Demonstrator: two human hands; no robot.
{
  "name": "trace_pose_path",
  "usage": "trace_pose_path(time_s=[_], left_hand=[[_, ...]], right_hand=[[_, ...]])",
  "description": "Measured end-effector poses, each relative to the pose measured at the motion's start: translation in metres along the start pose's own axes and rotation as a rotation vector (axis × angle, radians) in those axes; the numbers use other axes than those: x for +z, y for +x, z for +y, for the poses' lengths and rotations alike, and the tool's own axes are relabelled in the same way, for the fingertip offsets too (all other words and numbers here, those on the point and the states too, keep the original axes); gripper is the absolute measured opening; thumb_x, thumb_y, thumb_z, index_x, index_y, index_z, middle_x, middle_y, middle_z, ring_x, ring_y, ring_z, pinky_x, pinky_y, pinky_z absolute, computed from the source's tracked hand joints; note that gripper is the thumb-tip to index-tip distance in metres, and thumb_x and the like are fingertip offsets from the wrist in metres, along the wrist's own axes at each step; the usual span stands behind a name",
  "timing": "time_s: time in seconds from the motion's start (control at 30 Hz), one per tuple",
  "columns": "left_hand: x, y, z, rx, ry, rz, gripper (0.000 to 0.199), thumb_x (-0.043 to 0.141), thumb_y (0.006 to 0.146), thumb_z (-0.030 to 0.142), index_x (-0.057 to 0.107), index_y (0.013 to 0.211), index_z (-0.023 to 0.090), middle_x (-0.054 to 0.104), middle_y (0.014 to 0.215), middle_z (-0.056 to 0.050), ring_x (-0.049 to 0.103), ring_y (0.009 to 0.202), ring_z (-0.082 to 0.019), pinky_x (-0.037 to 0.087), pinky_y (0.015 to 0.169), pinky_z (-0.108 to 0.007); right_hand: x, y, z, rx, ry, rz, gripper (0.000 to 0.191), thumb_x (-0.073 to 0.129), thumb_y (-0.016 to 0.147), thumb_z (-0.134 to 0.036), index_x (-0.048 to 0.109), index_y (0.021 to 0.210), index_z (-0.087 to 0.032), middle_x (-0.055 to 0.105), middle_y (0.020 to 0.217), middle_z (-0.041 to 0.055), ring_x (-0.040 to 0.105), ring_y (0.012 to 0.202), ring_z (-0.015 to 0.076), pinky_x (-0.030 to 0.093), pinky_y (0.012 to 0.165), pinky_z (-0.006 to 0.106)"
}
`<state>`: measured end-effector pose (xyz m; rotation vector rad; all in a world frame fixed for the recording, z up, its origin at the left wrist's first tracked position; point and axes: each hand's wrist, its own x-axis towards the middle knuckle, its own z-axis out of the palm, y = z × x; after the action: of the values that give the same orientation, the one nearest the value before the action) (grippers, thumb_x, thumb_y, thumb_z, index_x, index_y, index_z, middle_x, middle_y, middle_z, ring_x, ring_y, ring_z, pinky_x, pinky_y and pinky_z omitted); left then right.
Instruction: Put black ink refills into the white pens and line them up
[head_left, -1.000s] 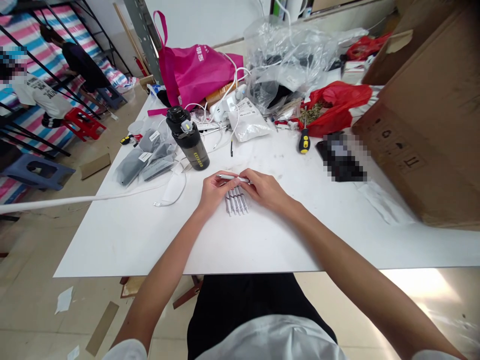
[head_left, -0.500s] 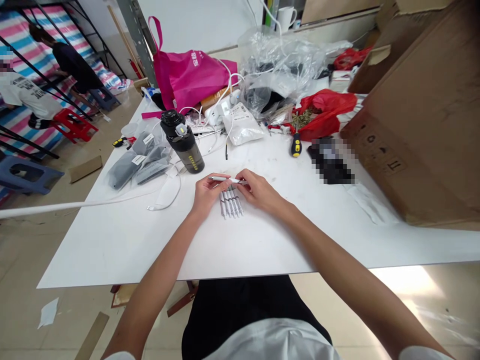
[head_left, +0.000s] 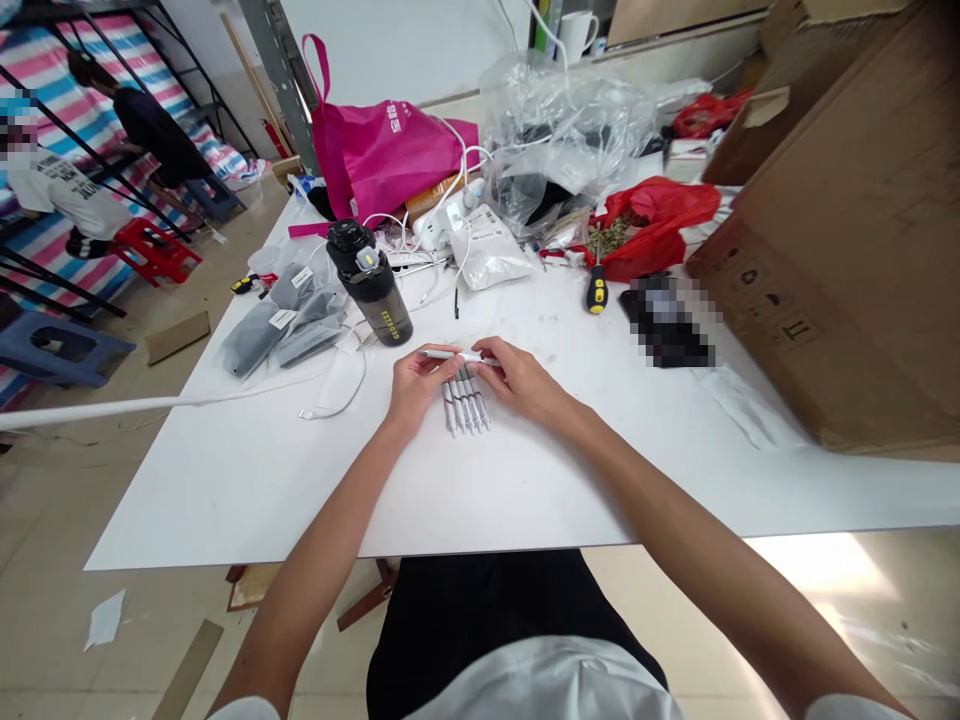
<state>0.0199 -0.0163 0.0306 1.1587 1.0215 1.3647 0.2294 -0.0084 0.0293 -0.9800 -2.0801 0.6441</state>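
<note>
Grips one white pen [head_left: 438, 354] crosswise in the fingers of left hand [head_left: 415, 384] and right hand [head_left: 517, 377], nearer than and right of one black bottle [head_left: 374, 292]. Has apparently five pens [head_left: 466, 408] partly beneath, on one counter [head_left: 247, 500], and one screwdriver [head_left: 596, 293] farther right of the bottle.

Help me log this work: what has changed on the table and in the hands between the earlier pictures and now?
The left hand and right hand seem slightly farther apart along the pen; otherwise only the camera's view has shifted. Nothing was taken up or let go: both hands still hold the pen. The row of pens and the bottle stayed put.
</note>
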Motion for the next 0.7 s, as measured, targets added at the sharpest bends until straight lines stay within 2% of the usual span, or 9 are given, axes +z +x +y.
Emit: trace_pose_path(time_s=[0.07, 0.17, 0.33, 0.47, 0.6, 0.7], left_hand=[[0.0, -0.0003, 0.0003, -0.005, -0.002, -0.003, 0.031, 0.101, 0.074, 0.039, 0.087, 0.093, 0.02, 0.082, 0.102, -0.007, 0.067, 0.083, -0.015, 0.055, 0.076, -0.029], [0.0001, -0.0009, 0.001, 0.003, 0.004, -0.005, 0.03, 0.1, 0.075, 0.04, 0.086, 0.093, 0.019, 0.082, 0.104, -0.008, 0.068, 0.085, -0.016, 0.055, 0.076, -0.03], [-0.0002, -0.0008, 0.0004, 0.001, 0.006, -0.011, 0.031, 0.1, 0.075, 0.04, 0.086, 0.094, 0.02, 0.082, 0.105, -0.007, 0.069, 0.085, -0.016, 0.055, 0.076, -0.03], [-0.0004, 0.0, -0.0009, -0.001, -0.004, 0.006, 0.031, 0.1, 0.074, 0.04, 0.087, 0.094, 0.02, 0.081, 0.099, -0.006, 0.068, 0.084, -0.016, 0.055, 0.075, -0.03], [-0.001, 0.0008, -0.0021, -0.003, -0.015, -0.002, 0.03, 0.1, 0.075, 0.039, 0.087, 0.095, 0.02, 0.08, 0.098, -0.006, 0.067, 0.083, -0.015, 0.054, 0.076, -0.029], [-0.0016, 0.0011, -0.0029, -0.004, -0.021, -0.007, 0.03, 0.1, 0.075, 0.038, 0.088, 0.096, 0.02, 0.079, 0.096, -0.005, 0.066, 0.081, -0.014, 0.054, 0.076, -0.028]], right_hand=[[-0.0002, 0.0, -0.0007, 0.004, 0.009, 0.001, 0.024, 0.051, 0.113, -0.046, 0.059, 0.117, -0.023, 0.072, 0.104, 0.0089, 0.065, 0.085, 0.0226, 0.049, 0.078, 0.035], [-0.0008, 0.0002, -0.0018, -0.032, -0.013, -0.006, 0.03, 0.041, 0.116, -0.043, 0.06, 0.106, -0.023, 0.071, 0.101, 0.0096, 0.064, 0.085, 0.0226, 0.048, 0.08, 0.036], [-0.0006, 0.0001, -0.0011, 0.014, 0.026, 0.002, 0.028, 0.054, 0.111, -0.05, 0.059, 0.118, -0.023, 0.073, 0.103, 0.0081, 0.065, 0.083, 0.022, 0.049, 0.077, 0.035], [-0.0003, 0.0, -0.0013, -0.043, -0.02, -0.019, 0.031, 0.04, 0.116, -0.043, 0.063, 0.109, -0.023, 0.072, 0.104, 0.01, 0.064, 0.086, 0.0226, 0.048, 0.079, 0.036], [-0.0008, -0.0002, -0.0013, 0.014, 0.012, -0.015, 0.026, 0.051, 0.113, -0.045, 0.061, 0.121, -0.022, 0.073, 0.102, 0.0084, 0.065, 0.083, 0.0221, 0.048, 0.076, 0.035], [-0.0008, -0.0001, -0.0003, 0.006, -0.009, -0.008, 0.024, 0.05, 0.113, -0.044, 0.061, 0.113, -0.022, 0.074, 0.1, 0.0082, 0.064, 0.08, 0.0217, 0.046, 0.075, 0.034]])
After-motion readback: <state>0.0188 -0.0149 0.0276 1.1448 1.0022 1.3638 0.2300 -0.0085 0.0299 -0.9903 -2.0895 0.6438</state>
